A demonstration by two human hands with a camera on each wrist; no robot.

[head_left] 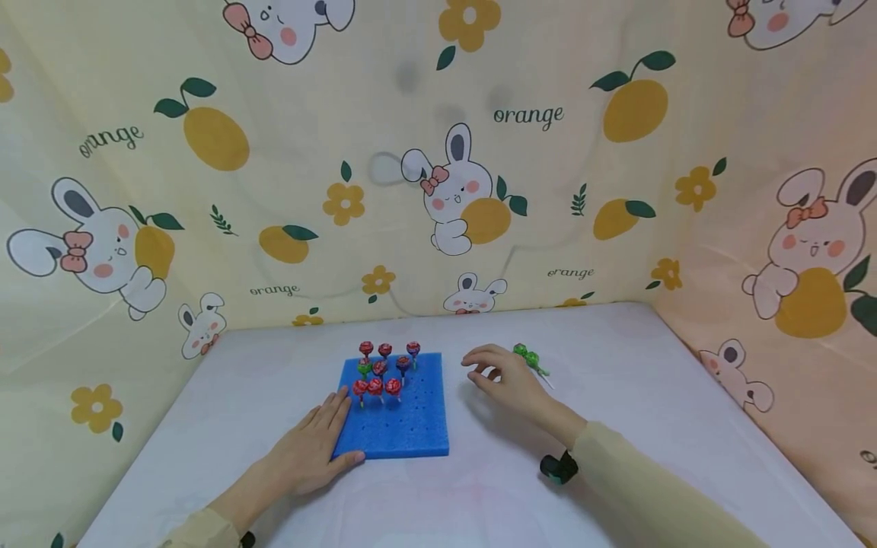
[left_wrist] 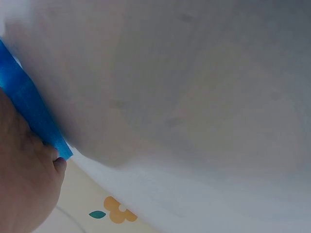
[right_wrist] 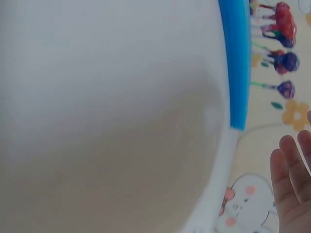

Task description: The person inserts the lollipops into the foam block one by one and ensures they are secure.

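Observation:
A blue foam board (head_left: 414, 426) with rows of small holes lies on the table. Several lollipops stand in it toward the back left, mostly red ones (head_left: 375, 387), a dark one (head_left: 403, 363) and a green lollipop (head_left: 365, 368). My left hand (head_left: 308, 449) rests against the board's left side, its thumb by the front edge; the left wrist view shows it touching the board's edge (left_wrist: 36, 109). My right hand (head_left: 512, 387) hovers right of the board, fingers loosely bent, holding nothing. Partly behind it lie green lollipops (head_left: 527, 355). Its fingers (right_wrist: 290, 170) appear in the right wrist view.
The white table (head_left: 493, 495) is enclosed by a cream curtain (head_left: 384, 91) printed with rabbits and oranges, at the back and both sides. A dark device (head_left: 559, 467) is strapped at my right wrist.

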